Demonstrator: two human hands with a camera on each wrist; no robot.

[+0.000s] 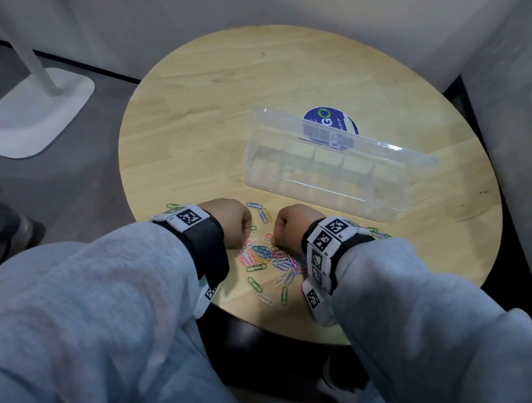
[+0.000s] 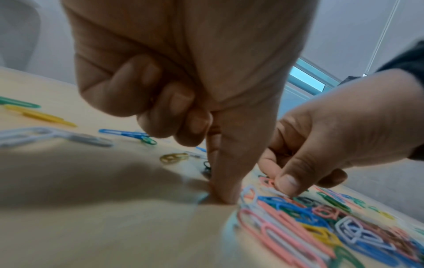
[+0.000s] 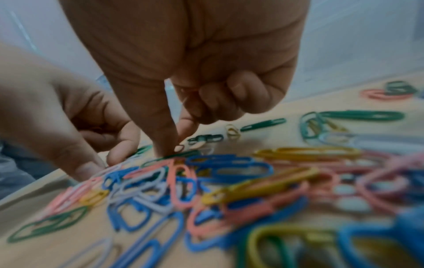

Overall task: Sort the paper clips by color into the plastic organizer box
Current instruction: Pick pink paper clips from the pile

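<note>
The paper clips (image 1: 270, 260) (pink, blue, green, yellow, white) lie heaped on the table (image 1: 201, 117), just before the clear, open box (image 1: 329, 176). The left hand (image 1: 231, 218) and right hand (image 1: 292, 222) flank the heap, fingers curled, thumb and forefinger reaching down at its edge; whether either pinches a clip, I cannot tell.

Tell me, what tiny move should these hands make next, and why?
Probably pinch one clip free of the pile and lift it. Both the left hand and the right hand have thumb and forefinger down at the pile's edge, other fingers curled; whether either already holds a clip is unclear. The organizer box stands open beyond them, its compartments looking empty.
</note>
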